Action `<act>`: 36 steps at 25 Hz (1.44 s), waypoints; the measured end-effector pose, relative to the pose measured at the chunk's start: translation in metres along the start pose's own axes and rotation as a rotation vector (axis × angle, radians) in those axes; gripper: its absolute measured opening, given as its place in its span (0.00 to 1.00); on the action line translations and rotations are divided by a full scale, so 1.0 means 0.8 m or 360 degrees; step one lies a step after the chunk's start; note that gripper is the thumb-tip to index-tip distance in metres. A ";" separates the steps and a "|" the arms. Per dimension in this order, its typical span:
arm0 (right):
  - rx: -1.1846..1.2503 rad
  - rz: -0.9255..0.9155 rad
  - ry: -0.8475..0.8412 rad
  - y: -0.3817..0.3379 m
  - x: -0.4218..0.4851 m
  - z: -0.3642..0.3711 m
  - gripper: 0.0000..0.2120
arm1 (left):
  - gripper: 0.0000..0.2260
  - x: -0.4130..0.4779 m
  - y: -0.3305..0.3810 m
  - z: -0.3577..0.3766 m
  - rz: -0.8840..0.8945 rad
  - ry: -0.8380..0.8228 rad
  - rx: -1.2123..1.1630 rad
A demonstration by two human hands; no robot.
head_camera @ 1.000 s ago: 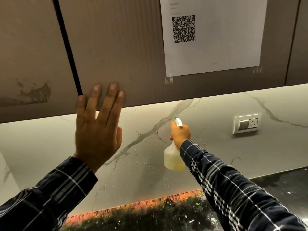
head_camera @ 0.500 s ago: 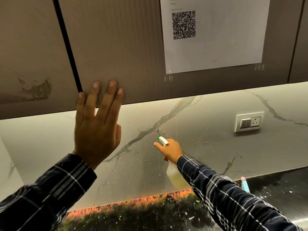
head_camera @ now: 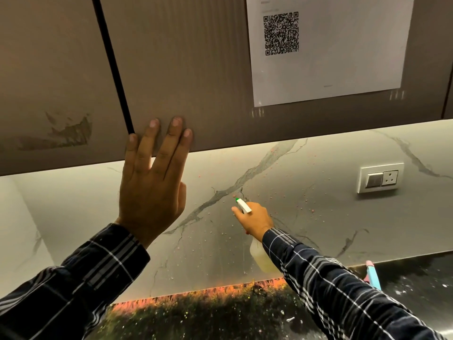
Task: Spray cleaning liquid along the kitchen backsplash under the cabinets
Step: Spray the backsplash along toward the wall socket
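Note:
My right hand grips a spray bottle with a pale yellowish body and a white nozzle tipped green, aimed up and left at the marble backsplash. The backsplash is grey-white with dark veins and carries droplets and small reddish specks around the nozzle. My left hand lies flat with fingers spread against the lower edge of the brown upper cabinet, holding nothing. Most of the bottle's body is hidden behind my right sleeve.
A white switch and socket plate sits on the backsplash at right. A paper sheet with a QR code is taped to the cabinet door. The dark speckled countertop lies below, with a pink-and-blue object at its back edge.
My right hand has dropped lower and shifted left with the bottle, tilting the nozzle toward the left. My left hand has stayed on the cabinet.

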State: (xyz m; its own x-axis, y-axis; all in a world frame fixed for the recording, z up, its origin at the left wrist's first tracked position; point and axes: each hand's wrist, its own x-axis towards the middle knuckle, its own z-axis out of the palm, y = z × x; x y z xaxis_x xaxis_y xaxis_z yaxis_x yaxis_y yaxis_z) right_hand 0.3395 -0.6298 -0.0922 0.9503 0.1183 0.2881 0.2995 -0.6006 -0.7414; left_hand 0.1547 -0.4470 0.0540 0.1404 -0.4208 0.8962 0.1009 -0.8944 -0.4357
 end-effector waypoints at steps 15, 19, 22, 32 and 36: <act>-0.0130 -0.0143 -0.0233 -0.033 -0.008 0.032 0.19 | 0.34 -0.013 -0.016 -0.005 0.0200 -0.0072 0.0008; -0.0544 -0.0079 -0.0401 -0.003 -0.014 0.046 0.15 | 0.34 -0.027 -0.018 -0.007 0.0257 -0.0121 -0.0008; -0.0595 -0.0066 -0.0571 0.018 -0.015 0.043 0.19 | 0.36 -0.031 -0.016 -0.005 0.0255 -0.0112 -0.0001; -0.0545 0.0002 -0.0490 0.024 -0.028 0.081 0.15 | 0.24 -0.031 -0.013 0.004 0.0205 -0.0081 -0.0064; 0.0074 0.0110 -0.0253 0.023 -0.031 0.097 0.17 | 0.30 -0.033 -0.017 0.004 0.0242 -0.0065 -0.0012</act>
State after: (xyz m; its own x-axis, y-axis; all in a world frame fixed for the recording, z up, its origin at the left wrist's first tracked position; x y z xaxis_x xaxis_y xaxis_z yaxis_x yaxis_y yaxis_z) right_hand 0.3281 -0.5826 -0.1603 0.9691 0.2037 0.1388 0.2332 -0.5750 -0.7842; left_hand 0.1525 -0.4235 0.0363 0.1937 -0.5450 0.8158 0.0682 -0.8220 -0.5653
